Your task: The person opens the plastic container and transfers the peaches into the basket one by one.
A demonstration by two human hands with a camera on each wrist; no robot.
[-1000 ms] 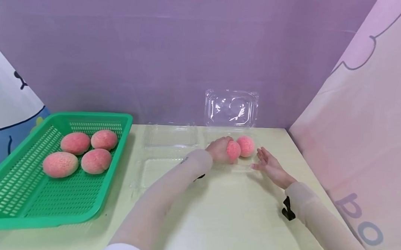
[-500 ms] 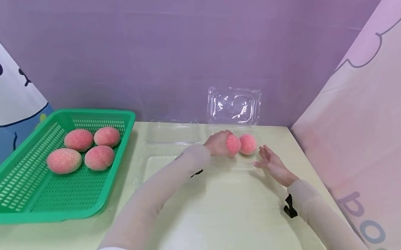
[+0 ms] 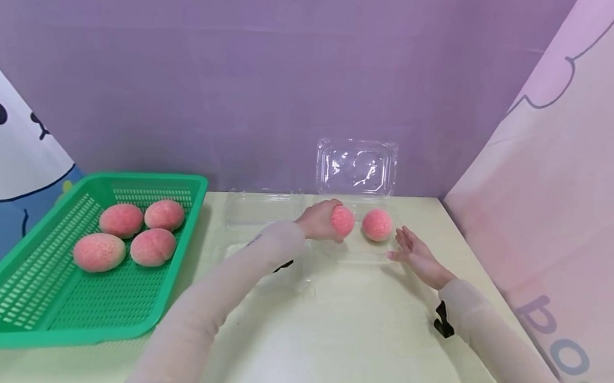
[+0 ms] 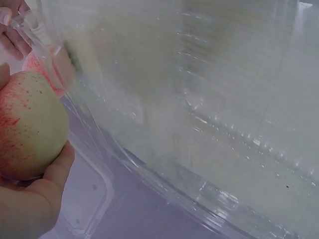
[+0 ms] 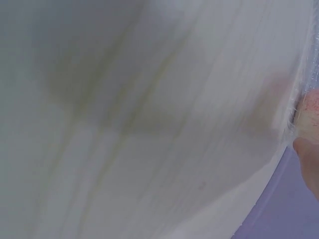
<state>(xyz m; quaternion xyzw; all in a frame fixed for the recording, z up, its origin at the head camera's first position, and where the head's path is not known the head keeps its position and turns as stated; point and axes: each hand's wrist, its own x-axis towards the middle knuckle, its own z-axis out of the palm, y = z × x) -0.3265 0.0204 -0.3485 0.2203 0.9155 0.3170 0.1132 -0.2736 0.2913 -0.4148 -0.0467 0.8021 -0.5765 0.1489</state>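
Observation:
My left hand (image 3: 322, 221) grips a pink peach (image 3: 342, 221) over the left side of a clear plastic clamshell box (image 3: 353, 255). In the left wrist view, the thumb and fingers wrap around that peach (image 4: 32, 124), whose near side is pale yellow-green with red specks. A second peach (image 3: 377, 225) sits in the right part of the box, with a small gap between the two. The lid (image 3: 356, 168) stands raised at the back. My right hand (image 3: 417, 256) is beside the box's right edge, fingers extended and holding nothing; its thumb (image 5: 308, 164) shows near a peach (image 5: 309, 117).
On the left stands a green plastic basket (image 3: 95, 335) with several peaches (image 3: 152, 247) in its far half. Another clear clamshell box (image 3: 265, 208) lies unfolded between basket and left hand, partly hidden by the left sleeve. A purple cloth backdrop (image 3: 239, 86) rises behind the table.
My left hand has drawn its peach leftward, so a gap now separates it from the other peach, which it overlapped before. The right hand has stayed in place.

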